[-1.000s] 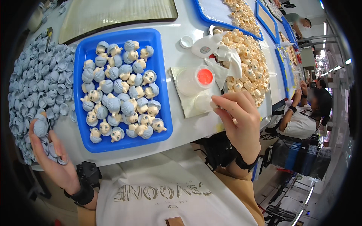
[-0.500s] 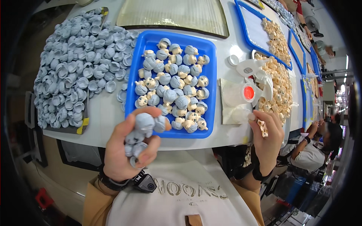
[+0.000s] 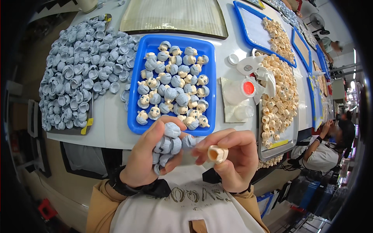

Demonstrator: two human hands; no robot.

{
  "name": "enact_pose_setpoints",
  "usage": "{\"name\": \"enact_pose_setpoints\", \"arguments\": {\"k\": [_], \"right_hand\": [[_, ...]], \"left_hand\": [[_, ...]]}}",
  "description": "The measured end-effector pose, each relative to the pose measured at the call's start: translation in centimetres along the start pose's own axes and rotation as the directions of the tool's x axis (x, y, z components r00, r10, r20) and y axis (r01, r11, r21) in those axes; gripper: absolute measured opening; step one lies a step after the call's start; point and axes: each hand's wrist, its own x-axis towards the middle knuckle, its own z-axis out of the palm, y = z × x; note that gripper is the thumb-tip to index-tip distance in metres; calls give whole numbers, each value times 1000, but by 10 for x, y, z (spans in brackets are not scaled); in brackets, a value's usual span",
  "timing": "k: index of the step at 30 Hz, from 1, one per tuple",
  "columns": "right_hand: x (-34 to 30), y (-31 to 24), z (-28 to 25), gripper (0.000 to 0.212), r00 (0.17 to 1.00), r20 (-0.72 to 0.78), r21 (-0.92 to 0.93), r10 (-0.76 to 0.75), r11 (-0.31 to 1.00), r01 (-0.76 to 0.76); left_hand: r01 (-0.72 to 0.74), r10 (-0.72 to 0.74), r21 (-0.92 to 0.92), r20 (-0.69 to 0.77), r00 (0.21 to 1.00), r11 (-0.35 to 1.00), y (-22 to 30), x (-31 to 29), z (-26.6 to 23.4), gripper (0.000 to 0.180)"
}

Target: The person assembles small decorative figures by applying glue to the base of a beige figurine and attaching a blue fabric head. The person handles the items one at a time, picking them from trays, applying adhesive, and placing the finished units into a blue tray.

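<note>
Blue caps (image 3: 170, 145) in left grip (image 3: 144, 161)

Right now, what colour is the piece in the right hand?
Pale peach: the hollow piece shows best in the head view.

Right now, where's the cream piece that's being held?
In the head view, the cream piece is in the right hand, just right of the blue-grey pieces in the left hand.
</note>
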Motion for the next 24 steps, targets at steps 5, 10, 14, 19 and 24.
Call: {"name": "enact_pose_setpoints", "arguments": {"k": [5,10,14,19,24], "right_hand": [[1,6,-5,30,998,11,-97,-69,993,69],[9,8,-4,29,997,-25,-189,-66,980,60],[29,17,3,28,997,-38,-93,-69,994,66],[34,22,7,28,990,-93,-40,-108,994,105],[33,23,2,28,979,-178,-111,-96,991,77]], "left_hand": [[22,-24,41,53,998,999,-1,0,-3,39],[26,-26,-16,27,999,1000,3,5,-6,39],[30,-49,-135,-135,990,990,14,8,-6,38],[-115,33,-423,-196,980,899,31,4,-23,38],[-484,419,-130,-342,841,866,54,-14,-49,35]]}}
